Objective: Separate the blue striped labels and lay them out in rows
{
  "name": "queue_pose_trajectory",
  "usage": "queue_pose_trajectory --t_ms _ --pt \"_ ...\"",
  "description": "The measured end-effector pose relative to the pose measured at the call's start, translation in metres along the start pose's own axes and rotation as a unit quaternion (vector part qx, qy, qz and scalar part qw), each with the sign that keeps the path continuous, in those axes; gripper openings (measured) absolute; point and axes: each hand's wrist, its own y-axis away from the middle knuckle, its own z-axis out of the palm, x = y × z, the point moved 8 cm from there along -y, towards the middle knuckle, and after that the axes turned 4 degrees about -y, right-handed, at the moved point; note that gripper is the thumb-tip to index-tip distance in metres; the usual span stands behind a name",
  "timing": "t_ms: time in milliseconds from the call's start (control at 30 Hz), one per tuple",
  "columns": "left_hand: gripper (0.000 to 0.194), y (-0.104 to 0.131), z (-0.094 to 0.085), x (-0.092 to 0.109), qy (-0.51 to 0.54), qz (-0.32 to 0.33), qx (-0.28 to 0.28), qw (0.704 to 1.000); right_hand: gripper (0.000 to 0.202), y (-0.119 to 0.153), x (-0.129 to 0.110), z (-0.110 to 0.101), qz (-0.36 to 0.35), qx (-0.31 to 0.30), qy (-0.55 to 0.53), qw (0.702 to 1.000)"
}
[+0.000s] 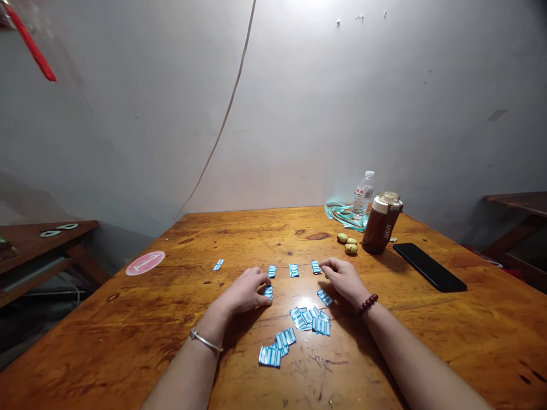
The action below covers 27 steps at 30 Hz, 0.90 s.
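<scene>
My left hand (248, 291) has its thumb and fingers closed around the edges of a small blue-and-white striped card (268, 292) on the table. The fingertips of my right hand (344, 278) are pinched at the right edge of another striped card (315, 267). Two more, a left card (272, 271) and a middle card (294, 270), lie in line with it. Closer to me are a loose pile of cards (311, 320), a second overlapping pile (277, 347) and a single tilted card (325, 297). Farther left lies a narrower striped piece (218, 265).
On the wooden table (192, 353) are a pink round sticker (145, 263), several yellowish egg-shaped objects (351, 249), a brown sport bottle (379, 228), a clear water bottle (363, 193), a turquoise ribbon (342, 213) and a black phone (429, 266). A wall (290, 114) stands behind.
</scene>
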Motion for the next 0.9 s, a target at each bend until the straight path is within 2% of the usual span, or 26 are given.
queue_pose_trajectory --t_ms 233,367,467,533,600,700,767,833,900 --pt "0.029 0.001 -0.001 0.003 0.003 0.02 -0.001 1.0 0.025 0.0 0.002 0.001 0.0 -0.002 0.003 1.0" --pt "0.03 0.0 0.0 -0.001 0.01 0.009 -0.01 1.0 0.025 0.0 0.005 0.001 0.011 -0.018 0.009 1.0" --pt "0.039 -0.002 -0.002 -0.001 0.031 0.015 0.002 0.999 0.021 0.004 0.015 0.007 0.053 -0.103 0.018 0.993" --pt "0.04 -0.004 -0.01 0.0 0.046 0.03 0.045 0.997 0.019 0.009 0.02 0.012 0.065 -0.171 0.035 0.982" --pt "0.035 -0.005 -0.021 0.005 0.054 0.047 0.106 0.992 0.021 0.012 0.02 0.015 0.05 -0.214 0.064 0.973" --pt "0.027 -0.001 -0.035 0.019 0.06 0.06 0.175 0.981 0.024 0.013 0.015 0.016 0.01 -0.229 0.102 0.968" --pt "0.024 0.001 -0.038 0.035 0.067 0.063 0.19 0.978 0.023 0.012 0.014 0.017 0.002 -0.222 0.113 0.968" --pt "0.023 0.002 -0.034 0.054 0.073 0.067 0.171 0.98 0.017 0.01 0.015 0.017 0.009 -0.214 0.11 0.97" --pt "0.02 0.001 -0.018 0.074 0.056 0.082 0.094 0.991 0.013 0.009 0.016 0.017 0.016 -0.208 0.099 0.973"
